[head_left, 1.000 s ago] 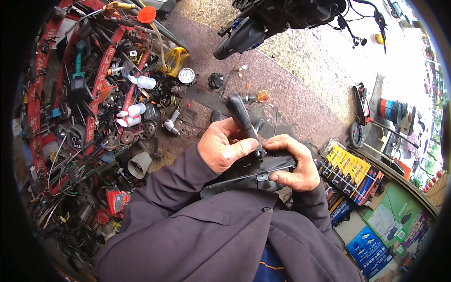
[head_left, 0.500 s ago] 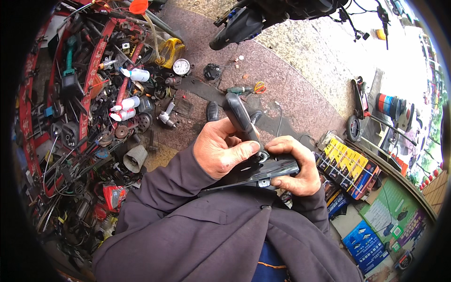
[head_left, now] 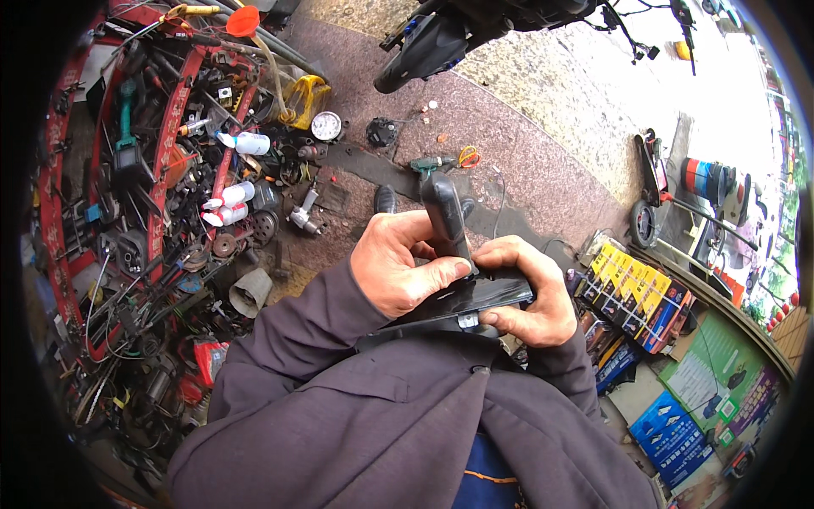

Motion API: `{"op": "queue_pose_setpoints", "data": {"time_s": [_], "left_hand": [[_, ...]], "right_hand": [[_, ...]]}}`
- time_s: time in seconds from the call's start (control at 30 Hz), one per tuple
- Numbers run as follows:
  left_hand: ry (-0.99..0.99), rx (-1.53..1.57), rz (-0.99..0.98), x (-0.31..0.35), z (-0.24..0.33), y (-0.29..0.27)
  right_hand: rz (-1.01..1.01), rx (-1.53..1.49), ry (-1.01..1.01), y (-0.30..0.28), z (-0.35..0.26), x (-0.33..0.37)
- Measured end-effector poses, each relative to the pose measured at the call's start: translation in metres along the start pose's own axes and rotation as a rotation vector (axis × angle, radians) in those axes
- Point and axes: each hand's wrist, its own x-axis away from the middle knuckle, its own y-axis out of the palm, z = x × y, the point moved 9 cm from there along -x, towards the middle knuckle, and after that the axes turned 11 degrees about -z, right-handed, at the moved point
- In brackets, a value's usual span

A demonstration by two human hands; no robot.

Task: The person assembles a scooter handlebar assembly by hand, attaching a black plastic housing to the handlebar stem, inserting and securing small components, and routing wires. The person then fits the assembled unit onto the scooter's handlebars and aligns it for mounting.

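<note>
Both hands keep hold of black plastic part [head_left: 462, 297] at chest; grip unchanged, view shifted slightly. Left hand [head_left: 398, 263] fingers clenched around its upright stem [head_left: 445, 216], right hand [head_left: 530, 297] grasping flat end. Cardboard box [head_left: 636, 297] holds yellow packets.

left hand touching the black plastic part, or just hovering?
Touching. The head view shows the left hand wrapped on the black plastic part, thumb pressed flat on its surface; the right hand grips it from the other side.

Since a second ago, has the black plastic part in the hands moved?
Cannot tell. The black plastic part stays between the left hand and right hand, against the dark jacket; the camera itself shifted.
</note>
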Motion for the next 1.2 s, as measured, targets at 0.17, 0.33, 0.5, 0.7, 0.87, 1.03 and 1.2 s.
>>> {"op": "queue_pose_setpoints", "data": {"time_s": [0.17, 0.33, 0.5, 0.7, 0.87, 1.03, 1.2], "left_hand": [[0.03, -0.096, -0.032, -0.003, -0.001, 0.003], [-0.014, 0.143, -0.008, -0.002, -0.02, 0.0], [-0.048, 0.034, 0.003, -0.002, -0.034, -0.014], [-0.047, 0.033, 0.047, -0.003, -0.043, -0.043], [-0.06, 0.063, 0.102, -0.007, -0.047, -0.053], [-0.062, 0.057, 0.04, -0.012, -0.043, -0.05], [-0.06, -0.014, 0.081, -0.014, -0.041, -0.054]], "right_hand": [[0.006, 0.015, 0.029, 0.002, 0.002, -0.002], [0.028, -0.078, 0.143, 0.005, 0.014, -0.004], [0.128, -0.073, 0.068, -0.004, 0.019, -0.003], [0.58, 0.019, 0.061, -0.02, 0.023, 0.045], [0.361, 0.257, 0.166, 0.018, 0.03, 0.025], [0.447, 0.435, 0.04, 0.022, 0.012, 0.018], [0.459, 0.885, 0.022, 0.025, -0.008, 0.01]]}}
